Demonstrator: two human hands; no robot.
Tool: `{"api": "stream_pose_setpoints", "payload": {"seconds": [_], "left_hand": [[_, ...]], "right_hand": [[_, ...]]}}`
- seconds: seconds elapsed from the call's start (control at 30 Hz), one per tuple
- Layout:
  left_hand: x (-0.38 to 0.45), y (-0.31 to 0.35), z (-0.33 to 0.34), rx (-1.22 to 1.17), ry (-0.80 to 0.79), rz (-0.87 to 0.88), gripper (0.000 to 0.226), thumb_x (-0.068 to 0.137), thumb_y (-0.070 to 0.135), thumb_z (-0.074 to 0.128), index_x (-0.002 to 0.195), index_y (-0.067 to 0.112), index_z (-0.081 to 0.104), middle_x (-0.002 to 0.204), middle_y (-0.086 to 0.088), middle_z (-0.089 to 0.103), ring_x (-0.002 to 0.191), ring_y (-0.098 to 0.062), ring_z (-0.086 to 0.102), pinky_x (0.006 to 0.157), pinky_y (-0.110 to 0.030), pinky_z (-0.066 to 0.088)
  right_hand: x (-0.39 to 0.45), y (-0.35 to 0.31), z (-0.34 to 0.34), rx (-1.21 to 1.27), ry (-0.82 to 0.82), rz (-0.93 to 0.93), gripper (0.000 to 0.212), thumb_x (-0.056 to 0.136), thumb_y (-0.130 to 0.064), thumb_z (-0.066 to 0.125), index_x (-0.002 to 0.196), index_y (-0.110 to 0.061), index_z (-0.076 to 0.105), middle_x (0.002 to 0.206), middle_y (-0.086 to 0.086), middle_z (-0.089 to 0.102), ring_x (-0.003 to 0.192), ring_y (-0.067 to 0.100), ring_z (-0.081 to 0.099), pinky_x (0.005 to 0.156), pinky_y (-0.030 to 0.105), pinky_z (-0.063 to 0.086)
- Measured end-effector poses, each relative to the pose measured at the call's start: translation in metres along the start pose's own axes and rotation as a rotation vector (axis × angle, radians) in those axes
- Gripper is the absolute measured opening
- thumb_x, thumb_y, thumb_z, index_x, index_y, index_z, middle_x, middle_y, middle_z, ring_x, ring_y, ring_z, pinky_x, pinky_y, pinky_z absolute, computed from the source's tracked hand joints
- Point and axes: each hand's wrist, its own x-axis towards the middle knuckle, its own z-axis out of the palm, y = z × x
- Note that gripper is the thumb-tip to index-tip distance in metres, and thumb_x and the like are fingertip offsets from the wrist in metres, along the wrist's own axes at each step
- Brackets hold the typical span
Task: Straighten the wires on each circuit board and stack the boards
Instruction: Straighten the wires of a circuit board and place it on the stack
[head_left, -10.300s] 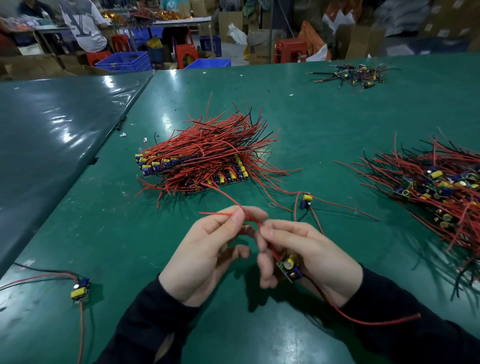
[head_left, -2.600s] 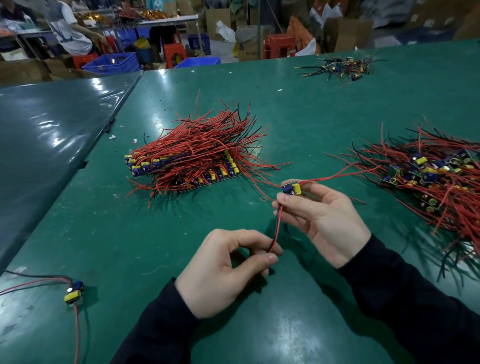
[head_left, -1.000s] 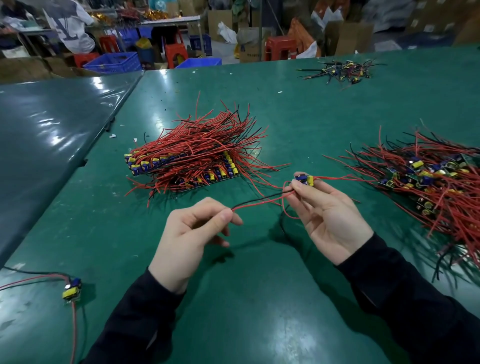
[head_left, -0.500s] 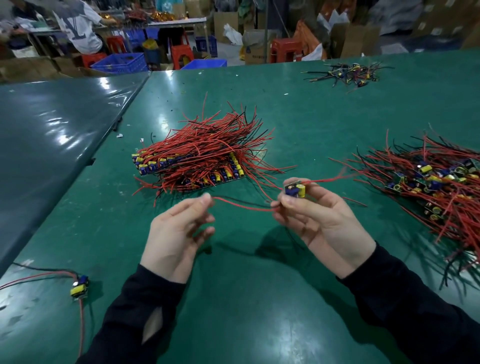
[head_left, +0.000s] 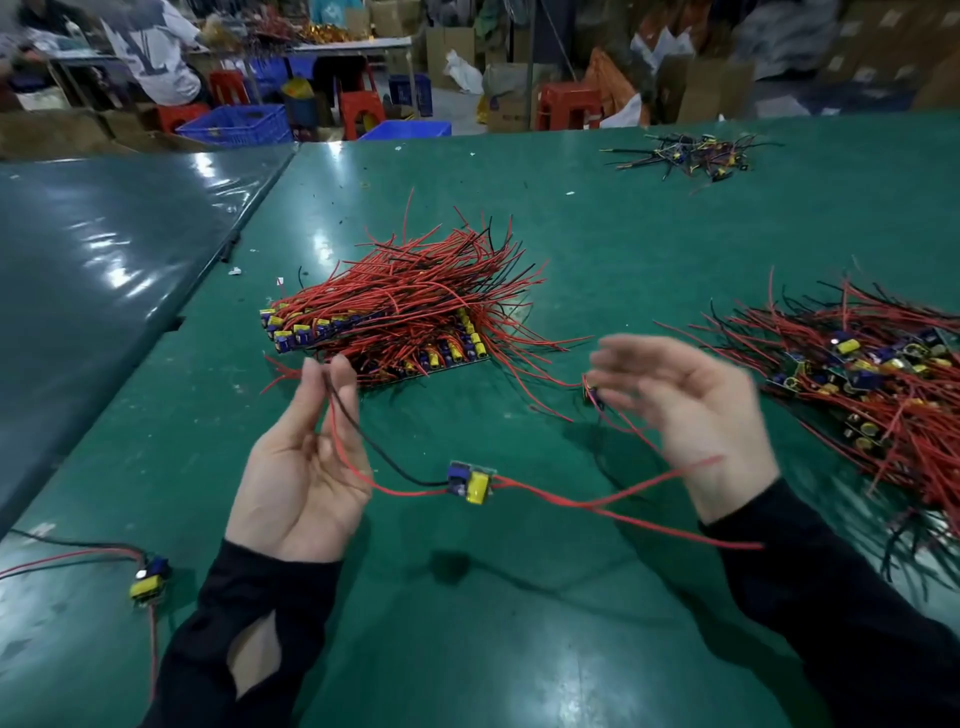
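1. Half a second ago the right hand pinched the board by its body; now that hand is off it, fingers spread and blurred with motion, holding nothing that can be made out.
2. The board now hangs in the air between the two hands, above the worktop, its shadow lying below it.
3. The left hand has turned palm-up and pinches the ends of the board's red and black wires between thumb and fingertips, so it alone carries the board (the wires run taut enough to look drawn out on that side).
4. The two red wires on the board's other side trail toward the right wrist; whether they touch it cannot be told.
5. My reading: one pair has been pulled straight and the board has been handed over to the left hand, so it should soon join the stack just beyond that hand.
6. The loose pile on the right is large, and another board lies near the right fingers, so most of the job remains.
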Motion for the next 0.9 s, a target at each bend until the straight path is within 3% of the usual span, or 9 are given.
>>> {"api": "stream_pose_setpoints", "payload": {"seconds": [0.07, 0.13, 0.2, 0.3, 0.43, 0.53, 0.63, 0.77, 0.9], "left_hand": [[-0.002, -0.003, 0.004, 0.031, 0.000, -0.047, 0.062, 0.017, 0.002, 0.094, 0.072, 0.011, 0.067, 0.067, 0.001, 0.070, 0.054, -0.004, 0.067, 0.047, -0.011, 0.050], [-0.002, -0.006, 0.004, -0.004, 0.007, -0.054, 0.068, 0.016, -0.001, 0.094, 0.076, 0.009, 0.064, 0.066, -0.003, 0.070, 0.056, -0.006, 0.069, 0.047, -0.013, 0.051], [-0.003, -0.009, 0.005, -0.019, 0.008, -0.074, 0.076, 0.016, -0.002, 0.093, 0.083, 0.010, 0.061, 0.067, -0.004, 0.071, 0.058, -0.007, 0.069, 0.046, -0.015, 0.051], [-0.006, -0.017, 0.008, 0.057, 0.022, -0.092, 0.077, 0.014, 0.004, 0.095, 0.081, 0.016, 0.059, 0.067, 0.001, 0.071, 0.056, -0.006, 0.069, 0.042, -0.014, 0.049], [-0.005, -0.026, 0.009, 0.151, 0.117, -0.003, 0.018, 0.064, 0.016, 0.071, 0.073, 0.017, 0.055, 0.065, 0.001, 0.071, 0.059, -0.003, 0.069, 0.046, -0.012, 0.050], [-0.001, -0.029, 0.005, 0.226, 0.175, 0.111, 0.011, 0.084, 0.020, 0.056, 0.074, 0.018, 0.052, 0.068, 0.003, 0.071, 0.066, -0.002, 0.069, 0.052, -0.011, 0.052], [0.002, -0.028, 0.000, 0.305, 0.148, 0.104, 0.013, 0.079, 0.031, 0.059, 0.081, 0.018, 0.059, 0.077, 0.003, 0.070, 0.069, -0.005, 0.069, 0.056, -0.013, 0.053], [-0.004, -0.037, -0.001, 0.541, -0.114, -0.162, 0.066, 0.044, 0.050, 0.088, 0.098, 0.014, 0.074, 0.076, 0.001, 0.063, 0.063, -0.007, 0.058, 0.053, -0.014, 0.049], [-0.011, -0.050, -0.001, 0.708, -0.255, -0.197, 0.032, 0.061, 0.024, 0.077, 0.090, 0.013, 0.077, 0.063, -0.001, 0.062, 0.052, -0.003, 0.050, 0.047, -0.011, 0.040]], "right_hand": [[0.008, -0.013, -0.015, 0.333, 0.043, 0.037, 0.040, 0.087, 0.017, 0.029, 0.099, -0.001, 0.063, 0.086, 0.008, 0.073, 0.082, 0.017, 0.070, 0.079, 0.025, 0.057], [0.010, -0.024, -0.021, 0.483, -0.072, 0.149, 0.027, 0.090, -0.004, 0.039, 0.103, -0.005, 0.063, 0.095, 0.010, 0.073, 0.092, 0.021, 0.070, 0.084, 0.028, 0.056], [0.004, -0.023, -0.014, 0.352, -0.310, 0.278, 0.035, 0.083, -0.027, 0.046, 0.106, -0.007, 0.063, 0.103, 0.011, 0.072, 0.098, 0.022, 0.068, 0.090, 0.032, 0.052], [-0.020, -0.005, 0.013, 0.028, -0.647, 0.351, 0.030, 0.084, -0.028, 0.060, 0.108, -0.012, 0.063, 0.107, 0.010, 0.071, 0.099, 0.022, 0.067, 0.092, 0.032, 0.049], [-0.048, 0.009, 0.039, -0.016, -0.825, 0.416, 0.037, 0.080, -0.029, 0.056, 0.111, -0.009, 0.058, 0.090, 0.009, 0.069, 0.080, 0.018, 0.066, 0.081, 0.029, 0.053], [-0.054, 0.008, 0.043, 0.011, -0.842, 0.375, 0.022, 0.087, -0.026, 0.049, 0.098, -0.009, 0.058, 0.059, 0.002, 0.059, 0.047, 0.010, 0.054, 0.052, 0.017, 0.046], [-0.050, 0.009, 0.043, -0.009, -0.756, 0.296, 0.018, 0.092, -0.026, 0.047, 0.083, -0.013, 0.056, 0.046, -0.002, 0.048, 0.035, 0.009, 0.038, 0.042, 0.020, 0.034], [-0.045, 0.007, 0.042, 0.115, -0.592, 0.308, 0.025, 0.082, -0.035, 0.050, 0.079, -0.010, 0.054, 0.041, 0.003, 0.044, 0.030, 0.012, 0.035, 0.039, 0.024, 0.033], [-0.043, 0.006, 0.041, 0.134, -0.581, 0.334, 0.033, 0.082, -0.035, 0.050, 0.083, -0.003, 0.053, 0.041, 0.003, 0.049, 0.029, 0.013, 0.041, 0.038, 0.022, 0.036]]}}
